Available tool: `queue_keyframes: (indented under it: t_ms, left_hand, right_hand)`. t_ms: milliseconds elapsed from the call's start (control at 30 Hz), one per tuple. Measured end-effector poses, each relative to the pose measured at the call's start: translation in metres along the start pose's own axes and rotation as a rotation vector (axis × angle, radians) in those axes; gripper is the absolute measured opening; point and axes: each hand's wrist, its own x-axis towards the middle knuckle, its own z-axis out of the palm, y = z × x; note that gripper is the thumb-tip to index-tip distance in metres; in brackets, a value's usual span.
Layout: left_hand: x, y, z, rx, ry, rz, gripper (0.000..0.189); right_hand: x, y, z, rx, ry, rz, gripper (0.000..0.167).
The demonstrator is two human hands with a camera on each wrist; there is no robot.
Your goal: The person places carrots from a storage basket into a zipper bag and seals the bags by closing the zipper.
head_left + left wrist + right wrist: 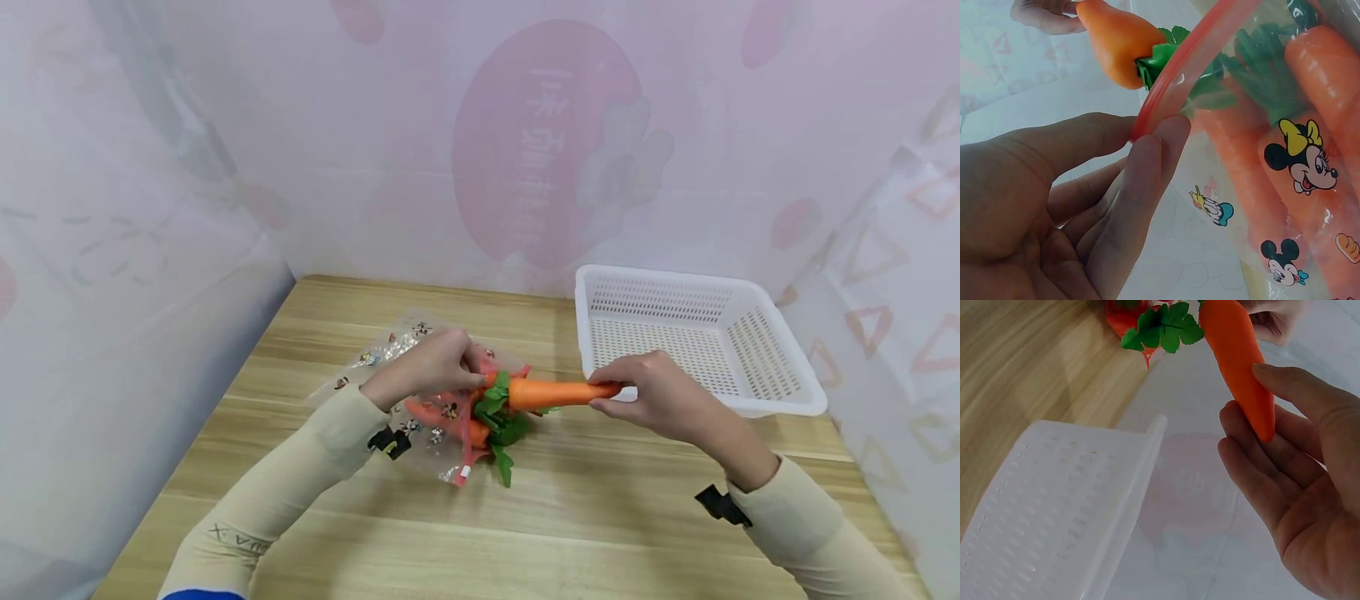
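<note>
My right hand point(656, 398) pinches an orange carrot point(551, 392) by its pointed end, and the carrot lies level with its leafy top toward the left. In the left wrist view, my left hand point(1104, 181) pinches the red zip edge point(1166, 81) of a clear plastic bag point(1222, 219) printed with cartoon figures. More carrots point(1316, 81) with green leaves lie inside this bag. Some green leaves point(513, 429) stick out at its mouth. The held carrot's leafy end is right at the bag's opening.
A white perforated basket point(806, 383) stands on the wooden table point(480, 550) at the back right, just beyond my right hand. Behind the table hangs a pale printed curtain point(360, 150), with further curtain at both sides.
</note>
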Motion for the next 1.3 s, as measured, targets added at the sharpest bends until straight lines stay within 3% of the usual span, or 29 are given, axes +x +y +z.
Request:
queue_keyframes:
  t_ms: [633, 967, 1300]
  left_hand:
    - [0.0, -0.003, 0.0, 0.013, 0.014, 0.02, 0.014]
    - [0.003, -0.003, -0.001, 0.049, 0.012, 0.005, 0.017]
    - [0.001, -0.004, 0.0, 0.019, -0.002, 0.001, 0.017]
  right_hand:
    - [0.019, -0.014, 0.06, 0.055, 0.136, 0.089, 0.017]
    - [0.038, -0.033, 0.087, 0.011, 0.247, 0.097, 0.02]
    - [0.051, -0.048, 0.111, -0.092, 0.239, 0.128, 0.018]
